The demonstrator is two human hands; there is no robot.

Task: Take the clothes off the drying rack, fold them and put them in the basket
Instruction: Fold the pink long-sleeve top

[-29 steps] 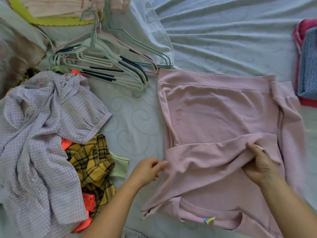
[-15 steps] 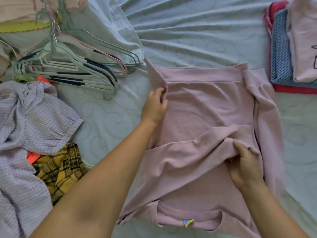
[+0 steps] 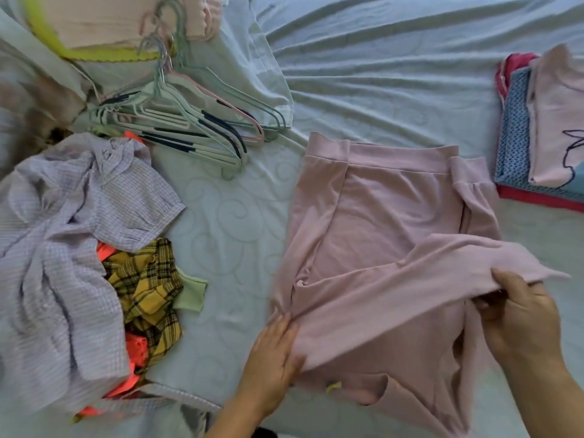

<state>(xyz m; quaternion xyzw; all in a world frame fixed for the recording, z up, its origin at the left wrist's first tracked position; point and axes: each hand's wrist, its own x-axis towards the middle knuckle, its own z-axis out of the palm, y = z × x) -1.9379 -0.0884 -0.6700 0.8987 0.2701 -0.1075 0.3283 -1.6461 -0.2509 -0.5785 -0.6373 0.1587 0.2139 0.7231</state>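
Pink top (image 3: pixel 395 216) spread on the pale bed sheet (image 3: pixel 379 74), waistband on the far side, neckline on the near side, one long sleeve (image 3: pixel 379 298) drawn slantwise across its body. Right hand (image 3: pixel 518 314) at the top's near right, thumb over the sleeve end and fingers curled beneath, pinching it and holding it lifted off the cloth below. Left hand (image 3: pixel 275 352) at the top's near left edge, fingertips tucked under the sleeve's fold; pinching or only pressing, hard to say, tips hidden by the fabric. Left of the top, well apart: a crumpled heap with a lilac checked shirt (image 3: pixel 63 248) over a yellow plaid garment (image 3: pixel 148 279) and something orange (image 3: pixel 136 346). Beyond the top's far left corner, a loose bundle of hangers (image 3: pixel 189 128). Right of the top, near its waistband, a folded stack (image 3: pixel 543 131) of pink, blue and red pieces.
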